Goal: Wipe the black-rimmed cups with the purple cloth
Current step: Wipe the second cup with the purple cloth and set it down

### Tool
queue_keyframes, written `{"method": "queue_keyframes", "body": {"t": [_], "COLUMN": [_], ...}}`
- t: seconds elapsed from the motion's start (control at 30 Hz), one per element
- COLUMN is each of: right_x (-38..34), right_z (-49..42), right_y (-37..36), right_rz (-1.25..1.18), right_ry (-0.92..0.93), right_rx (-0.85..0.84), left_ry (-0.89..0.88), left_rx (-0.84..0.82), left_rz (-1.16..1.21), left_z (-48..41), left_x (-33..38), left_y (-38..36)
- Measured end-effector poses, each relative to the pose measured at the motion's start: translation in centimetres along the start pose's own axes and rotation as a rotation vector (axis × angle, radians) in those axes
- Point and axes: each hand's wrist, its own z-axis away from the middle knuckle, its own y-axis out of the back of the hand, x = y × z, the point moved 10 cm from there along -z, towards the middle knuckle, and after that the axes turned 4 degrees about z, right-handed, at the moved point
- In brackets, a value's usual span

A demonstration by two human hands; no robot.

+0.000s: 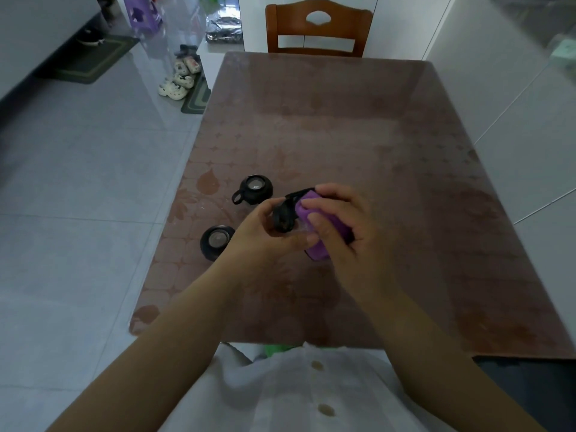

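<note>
Head view — left hand grips a black-rimmed cup, right hand clutches the purple cloth against it.

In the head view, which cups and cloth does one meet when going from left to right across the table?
near cup → far cup with handle → held cup → purple cloth
</note>
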Motion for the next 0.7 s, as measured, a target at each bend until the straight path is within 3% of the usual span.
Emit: {"method": "queue_keyframes", "body": {"t": [0.23, 0.43, 0.6, 0.7], "right_x": [2.4, 4.3, -0.4, -0.4], "right_z": [0.2, 0.5, 0.8, 0.8], "right_y": [1.1, 2.0, 0.1, -0.4], "right_rz": [-0.252, -0.238, -0.022, -0.046], "right_ry": [-0.122, -0.297, 0.009, 0.035], "right_rx": [0.045, 0.069, -0.09, -0.147], "left_ry": [0.012, 0.017, -0.003, -0.01], "left_rx": [-0.055, -0.041, -0.079, -0.087], "left_rz": [0.055, 0.044, 0.101, 0.13], "left_z": [0.2, 0.2, 0.2, 0.5], "left_x": [-0.8, -1.2, -0.3, 0.1], "left_y": [-0.9, -0.6, -0.8, -0.9]}}
